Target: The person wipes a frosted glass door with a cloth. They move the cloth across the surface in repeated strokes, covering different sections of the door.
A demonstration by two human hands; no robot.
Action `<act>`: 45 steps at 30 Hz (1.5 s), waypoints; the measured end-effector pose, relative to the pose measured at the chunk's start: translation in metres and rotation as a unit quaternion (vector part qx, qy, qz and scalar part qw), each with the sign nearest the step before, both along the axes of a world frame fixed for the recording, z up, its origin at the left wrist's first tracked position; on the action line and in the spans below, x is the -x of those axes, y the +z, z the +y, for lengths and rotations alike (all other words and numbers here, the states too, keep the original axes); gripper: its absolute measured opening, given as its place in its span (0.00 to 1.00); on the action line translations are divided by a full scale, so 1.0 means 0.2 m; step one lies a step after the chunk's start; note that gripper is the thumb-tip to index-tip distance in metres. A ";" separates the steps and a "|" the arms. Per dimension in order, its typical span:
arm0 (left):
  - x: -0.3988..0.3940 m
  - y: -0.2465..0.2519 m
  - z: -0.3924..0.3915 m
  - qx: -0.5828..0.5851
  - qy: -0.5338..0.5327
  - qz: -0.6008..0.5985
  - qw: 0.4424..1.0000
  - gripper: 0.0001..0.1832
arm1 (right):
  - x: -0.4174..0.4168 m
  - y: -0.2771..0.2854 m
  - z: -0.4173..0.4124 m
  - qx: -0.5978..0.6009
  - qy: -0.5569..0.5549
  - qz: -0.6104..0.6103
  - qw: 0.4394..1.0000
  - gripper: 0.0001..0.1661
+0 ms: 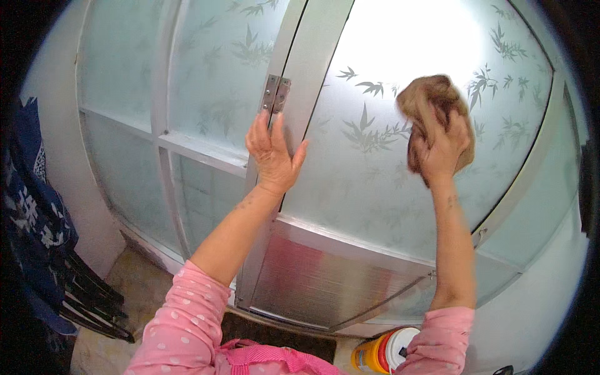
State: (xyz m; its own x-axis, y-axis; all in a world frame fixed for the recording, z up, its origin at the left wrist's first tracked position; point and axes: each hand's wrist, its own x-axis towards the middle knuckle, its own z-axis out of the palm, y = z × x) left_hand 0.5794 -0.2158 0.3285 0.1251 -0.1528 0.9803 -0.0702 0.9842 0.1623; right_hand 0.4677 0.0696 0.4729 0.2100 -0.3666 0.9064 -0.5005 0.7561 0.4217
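Observation:
My right hand (443, 140) presses a crumpled brown cloth (429, 91) against the frosted glass pane (337, 183) of a door. Leaf patterns show on the glass, and strong light glows through its upper part. Flat against the pale door frame (311, 93), my left hand (274, 152) rests with fingers apart, its fingertips at the lower end of a metal hinge (275, 93). It holds nothing. Below the glass, the door has a ribbed, shiny lower panel (323, 272) that reflects pink.
Fixed frosted panes (211, 93) in a pale frame stand left of the door. Dark blue cloth (40, 211) hangs at far left above black slatted furniture (93, 300). A yellow bucket with a white lid (370, 351) stands low on the floor by my right arm. A dark mat (281, 330) lies below.

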 end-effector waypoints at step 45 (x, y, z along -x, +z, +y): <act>0.01 -0.02 -0.02 -0.036 -0.023 -0.009 0.999 0.36 | -0.14 -0.93 0.30 -0.275 -0.020 -0.174 0.945 0.41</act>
